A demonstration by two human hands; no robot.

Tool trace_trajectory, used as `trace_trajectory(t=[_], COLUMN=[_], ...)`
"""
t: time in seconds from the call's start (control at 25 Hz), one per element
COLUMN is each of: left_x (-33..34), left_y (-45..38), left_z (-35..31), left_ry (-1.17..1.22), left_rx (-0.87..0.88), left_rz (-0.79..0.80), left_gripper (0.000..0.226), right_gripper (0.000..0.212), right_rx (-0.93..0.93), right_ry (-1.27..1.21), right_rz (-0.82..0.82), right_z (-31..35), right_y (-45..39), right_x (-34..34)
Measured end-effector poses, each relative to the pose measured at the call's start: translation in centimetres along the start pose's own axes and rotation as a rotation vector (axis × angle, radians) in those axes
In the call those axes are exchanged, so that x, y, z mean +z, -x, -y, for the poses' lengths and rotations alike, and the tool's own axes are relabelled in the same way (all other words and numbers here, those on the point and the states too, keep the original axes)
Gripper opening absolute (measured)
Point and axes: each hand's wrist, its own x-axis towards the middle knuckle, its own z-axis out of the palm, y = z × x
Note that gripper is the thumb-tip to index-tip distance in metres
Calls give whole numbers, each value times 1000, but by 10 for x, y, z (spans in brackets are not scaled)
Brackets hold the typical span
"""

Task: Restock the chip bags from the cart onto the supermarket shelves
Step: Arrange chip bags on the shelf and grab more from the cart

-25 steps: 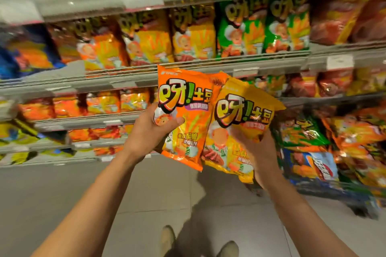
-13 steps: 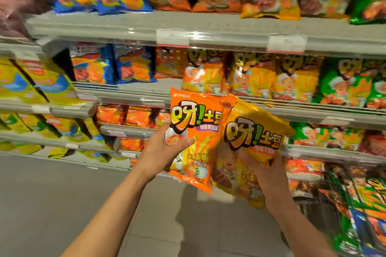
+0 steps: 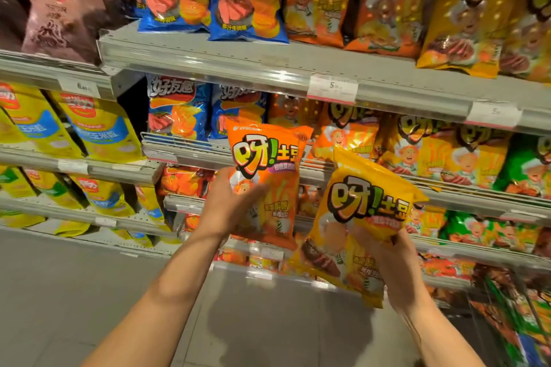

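Note:
My left hand (image 3: 228, 202) grips an orange chip bag (image 3: 269, 167) by its left edge and holds it upright in front of the middle shelf (image 3: 298, 158). My right hand (image 3: 390, 265) grips a yellow chip bag (image 3: 360, 211) from below, tilted a little, lower and to the right of the orange one. The two bags sit side by side and barely overlap. Matching orange and yellow bags stand in rows on the shelf behind them. The cart (image 3: 512, 322) with more bags shows at the lower right corner.
The upper shelf (image 3: 238, 59) carries blue bags (image 3: 247, 0) and orange and yellow bags. Green bags (image 3: 524, 164) stand at the right. A separate unit at the left holds yellow bags (image 3: 98, 131) and a dark bag (image 3: 59, 12). Grey floor (image 3: 74, 292) lies below.
The view has tilted up and shifted left, so higher shelves show now. Both hands have risen with their bags, and the bags have drawn apart, the yellow one sitting lower right.

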Motion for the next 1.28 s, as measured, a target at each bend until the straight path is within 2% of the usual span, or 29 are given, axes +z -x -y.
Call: trace_trajectory(t=[0.08,0.28,0.44,0.52,0.6,0.68,0.84,0.96,1.04,1.08,1.16,1.28], left_x=[0,15,36,49,66,77,78,80,78,78,75,79], left_y=[-15,-70,-120,-139,-158,-169,-178,-187,-193,-194,-195,-182], left_z=[-6,-26,-43,-49,-49,-41,-15,-5,-8,-10,-11,-13], left_ry=[4,-70,-118,-68,-1,26,-73,-118,-169,-186,-231,-326], left_rx=[-5,80,45,73,63,43,41,43,41,11,-44,65], left_rz=[-19,-46,-63,-53,-20,20,101,65,100,133,159,71], left_gripper=[40,50,77,67,52,56,54,29,23,26,46,66], right_gripper=[54,68,55,54,67,71,70,65,61,61,62,58], right_rx=[-6,8,10,17,38,38,17,22,16,19,30,28], right_ry=[-18,-35,-18,-3,37,27,-38,-30,-19,-14,-35,-41], right_rz=[19,3,24,31,19,52,126,120,116,112,87,73], right_z=[5,6,11,15,17,19,23,21,19,19,19,18], right_y=[-14,-50,-90,-109,-127,-141,-158,-165,-165,-165,-162,-155], right_x=[4,9,7,3,-2,-5,-4,-2,-1,-1,2,5])
